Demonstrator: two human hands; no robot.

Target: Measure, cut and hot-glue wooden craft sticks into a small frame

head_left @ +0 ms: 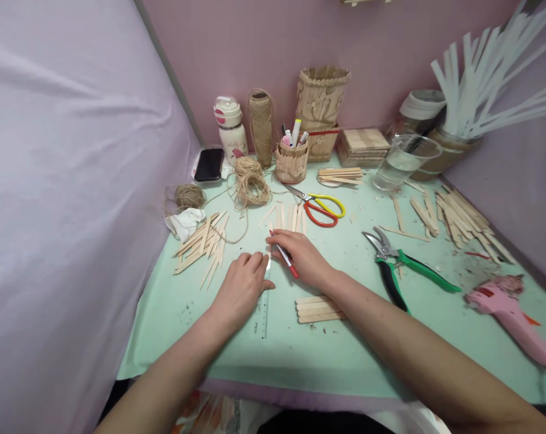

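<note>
My left hand [241, 286] presses down on a clear ruler [262, 316], its fingers bent and its thumb along the ruler's right side. The ruler lies lengthwise on the green cloth, with its upper part under my fingers. In my right hand [304, 256] is a white and red pen [285, 255], slanted, with its red end pointing down to the right. The other end reaches the fingertips near the top of the ruler. Whatever lies right under both hands' fingertips is partly hidden. Several cut sticks [295, 218] lie just beyond my right hand. Beneath the right forearm sits a row of craft sticks [315, 310].
Scissors [320, 208] and green-handled pruning shears [393, 259] lie behind and right of my right hand. A pink glue gun [503, 304] is at far right. Stick piles [204, 241], twine [250, 184], a plastic cup of water [402, 166] and a pen holder [292, 163] stand around.
</note>
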